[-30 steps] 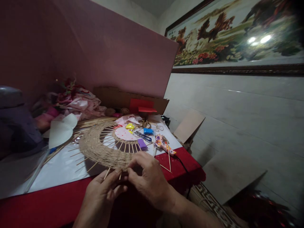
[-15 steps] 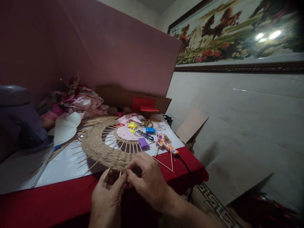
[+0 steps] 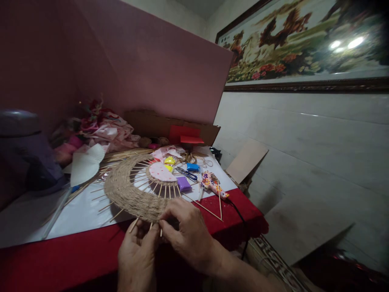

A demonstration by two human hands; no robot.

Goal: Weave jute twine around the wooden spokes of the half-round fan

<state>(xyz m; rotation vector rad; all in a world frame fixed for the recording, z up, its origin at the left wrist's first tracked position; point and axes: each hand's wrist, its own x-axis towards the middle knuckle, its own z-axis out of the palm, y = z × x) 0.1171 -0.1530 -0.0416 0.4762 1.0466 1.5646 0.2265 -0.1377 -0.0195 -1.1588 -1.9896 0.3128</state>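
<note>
A round woven piece of jute twine [image 3: 127, 190] on thin wooden spokes lies on the table. Both my hands meet at its near edge. My left hand [image 3: 138, 253] is closed in a pinch at the spoke ends under the rim. My right hand [image 3: 185, 233] is curled over the rim, its fingertips pressed on the weave beside my left thumb. The twine strand itself is too thin to make out between the fingers. A pink dotted paper disc [image 3: 160, 172] lies in the middle of the woven piece.
On the white sheet [image 3: 82, 211] over the red tablecloth [image 3: 60, 259] lie scissors [image 3: 186, 173], blue [image 3: 192, 166], purple [image 3: 183, 183] and yellow [image 3: 169, 161] blocks, a patterned glue gun [image 3: 212, 184] with a black cord, and loose sticks. A white paper fan [image 3: 83, 164], pink cloth and cardboard stand behind.
My left hand has turned and drawn in under the rim, fingers closing on the spoke ends. The right hand stays on the rim. The view has shifted slightly.
</note>
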